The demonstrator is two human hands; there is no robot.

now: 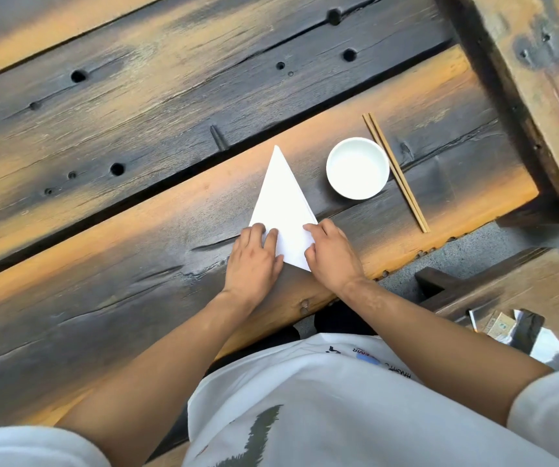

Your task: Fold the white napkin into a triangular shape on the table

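Observation:
The white napkin (283, 200) lies flat on the dark wooden table (136, 230), folded into a long triangle whose tip points away from me. My left hand (254, 261) presses down on its near left corner, fingers flat on the paper. On the near right corner rests my right hand (330, 252), its fingertips on the napkin's edge. The nearest corner of the napkin shows between the two hands.
A white bowl (358, 168) stands just right of the napkin, with a pair of wooden chopsticks (396, 173) lying beyond it. The table's front edge runs under my wrists. A bench at lower right carries a phone (525, 332) and small papers.

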